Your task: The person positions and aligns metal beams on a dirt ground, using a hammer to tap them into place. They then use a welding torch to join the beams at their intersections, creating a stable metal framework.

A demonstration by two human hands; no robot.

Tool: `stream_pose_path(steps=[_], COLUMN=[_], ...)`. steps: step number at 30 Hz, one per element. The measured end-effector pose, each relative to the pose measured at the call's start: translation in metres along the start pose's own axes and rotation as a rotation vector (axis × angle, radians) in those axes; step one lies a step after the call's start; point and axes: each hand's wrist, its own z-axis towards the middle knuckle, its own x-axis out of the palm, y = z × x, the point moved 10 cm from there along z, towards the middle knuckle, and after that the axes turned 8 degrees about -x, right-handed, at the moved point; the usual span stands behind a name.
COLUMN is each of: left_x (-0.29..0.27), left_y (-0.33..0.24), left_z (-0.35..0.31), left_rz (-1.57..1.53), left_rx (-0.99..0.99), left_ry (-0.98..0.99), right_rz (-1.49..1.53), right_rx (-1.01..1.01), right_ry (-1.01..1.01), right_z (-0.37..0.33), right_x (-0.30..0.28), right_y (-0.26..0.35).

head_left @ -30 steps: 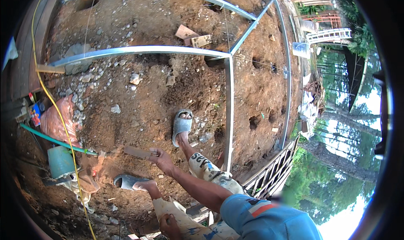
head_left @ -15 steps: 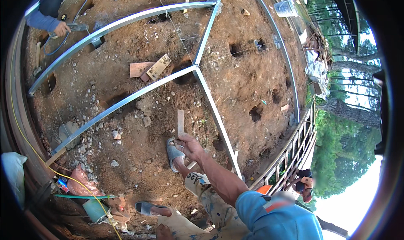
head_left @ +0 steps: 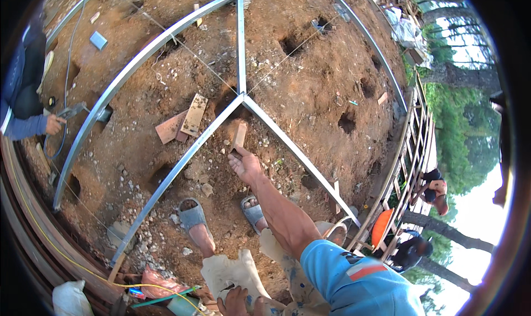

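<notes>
My right hand (head_left: pixel 245 165) is closed around the end of a short wooden block (head_left: pixel 239 132). The block's free end points toward the corner where several silver metal tubes (head_left: pixel 241 67) meet, just above a dug hole (head_left: pixel 225 103). Down at the lower edge, my left hand (head_left: pixel 235 303) lies with fingers spread on my trouser knee, holding nothing. Left of the corner, a speckled board (head_left: pixel 194 114) overlaps a reddish board (head_left: pixel 170 128) on the soil. Thin strings (head_left: pixel 290 55) run out from near the corner.
A co-worker's hand (head_left: pixel 54 124) grips a corded tool (head_left: pixel 72 111) beside the curved left tube. Several holes, such as one (head_left: pixel 347 122) on the right, pit the soil. A wooden railing (head_left: pixel 406 144), an orange object (head_left: pixel 381 227) and other people are at right; a yellow cord (head_left: pixel 61 255) runs lower left.
My right hand has carried the wooden block forward, closer to the tube corner. My feet have shifted forward, and the view has turned. The co-worker with the tool appears farther down the left side.
</notes>
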Motion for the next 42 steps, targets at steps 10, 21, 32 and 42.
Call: stream_pose_path(steps=[10,21,32,42], left_x=[-0.07,-0.054,-0.066,-0.064], left_y=[-0.01,-0.004,0.028,0.027], left_z=[0.121,0.149,0.134,0.114], left_rz=[0.18,0.472,0.67,0.758], left_rx=[0.25,0.719,0.556,0.695], left_ry=[-0.01,0.02,-0.434,-0.535], right_rz=[-0.154,-0.599,-0.445,-0.066], right_rx=[-0.199,-0.359,-0.335,-0.251], right_ry=[-0.015,0.143,0.119,0.024], right_z=[0.088,0.162,0.162,0.234], right_x=[0.005,0.01,0.01,0.026], right_y=[-0.031,-0.025,-0.02,-0.033])
